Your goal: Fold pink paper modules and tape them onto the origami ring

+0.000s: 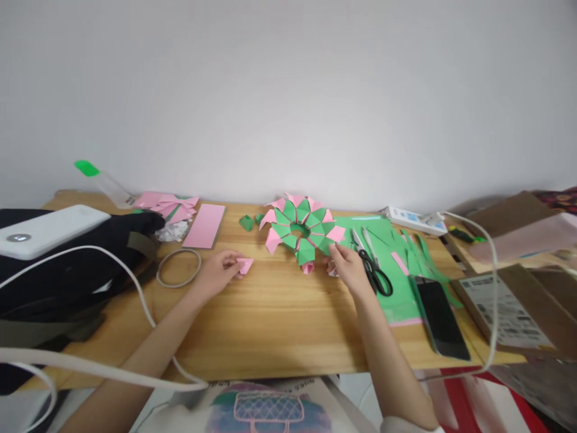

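Note:
A ring of folded green and pink paper [304,250] sits near the back middle of the wooden table, with a round hole at its centre and pink points around its rim. My right hand [346,269] is closed at the ring's near right edge, thumb and fingers pinching it; the undersides of the fingers are hidden. To the left, my left hand [220,272] pinches a small folded pink paper piece [244,265] just above the tabletop, apart from the ring. Small folded green pieces [246,222] lie just left of the ring.
Black-handled scissors [376,273] and a phone [439,316] lie right, on green paper sheets [396,300]. A pink paper stack [205,225], a tape ring [179,268] and a black bag [81,258] are left. White cables [135,288] cross the foreground. Cardboard [514,307] sits far right.

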Demonstrator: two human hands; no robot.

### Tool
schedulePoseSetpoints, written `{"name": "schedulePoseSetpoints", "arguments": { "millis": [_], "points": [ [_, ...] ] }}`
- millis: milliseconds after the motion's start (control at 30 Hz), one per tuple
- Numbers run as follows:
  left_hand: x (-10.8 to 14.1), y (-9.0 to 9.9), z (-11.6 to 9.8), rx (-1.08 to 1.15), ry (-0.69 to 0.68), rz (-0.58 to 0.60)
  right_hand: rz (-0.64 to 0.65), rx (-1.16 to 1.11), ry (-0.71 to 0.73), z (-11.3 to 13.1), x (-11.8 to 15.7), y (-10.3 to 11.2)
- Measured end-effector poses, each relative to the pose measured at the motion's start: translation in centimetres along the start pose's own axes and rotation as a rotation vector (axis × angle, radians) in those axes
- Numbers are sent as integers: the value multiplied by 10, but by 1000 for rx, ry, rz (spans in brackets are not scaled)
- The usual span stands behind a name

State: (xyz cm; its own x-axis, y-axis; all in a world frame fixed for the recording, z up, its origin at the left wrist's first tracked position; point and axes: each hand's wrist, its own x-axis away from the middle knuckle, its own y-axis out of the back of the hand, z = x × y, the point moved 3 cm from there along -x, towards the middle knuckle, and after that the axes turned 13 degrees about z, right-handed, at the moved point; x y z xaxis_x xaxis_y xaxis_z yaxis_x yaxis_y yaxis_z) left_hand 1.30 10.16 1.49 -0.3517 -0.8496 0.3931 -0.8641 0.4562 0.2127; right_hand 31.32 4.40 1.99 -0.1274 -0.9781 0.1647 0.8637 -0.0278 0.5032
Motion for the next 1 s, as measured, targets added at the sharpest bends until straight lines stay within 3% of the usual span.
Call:
{"name": "schedulePoseSetpoints", "arguments": {
  "millis": [200,333,500,633,800,867,1000],
  "points": [
    [-4,8,1,-97,-35,-27,185,135,98,19,28,-30],
    [-7,9,4,-151,-72,-10,66,292,22,20,37,-38],
    [-16,6,13,-253,-138,-18,-70,483,-90,25,30,-44],
    [-14,6,9,-361,-190,-81,-64,565,-139,24,26,-46],
    [7,-4,-13,-444,-282,-235,-17,602,-159,19,27,-50],
    [14,-19,-20,-428,-326,-170,-15,603,-164,19,27,-51],
    [19,-55,-25,-314,-321,74,-36,591,-148,20,25,-55]
  ]
}}
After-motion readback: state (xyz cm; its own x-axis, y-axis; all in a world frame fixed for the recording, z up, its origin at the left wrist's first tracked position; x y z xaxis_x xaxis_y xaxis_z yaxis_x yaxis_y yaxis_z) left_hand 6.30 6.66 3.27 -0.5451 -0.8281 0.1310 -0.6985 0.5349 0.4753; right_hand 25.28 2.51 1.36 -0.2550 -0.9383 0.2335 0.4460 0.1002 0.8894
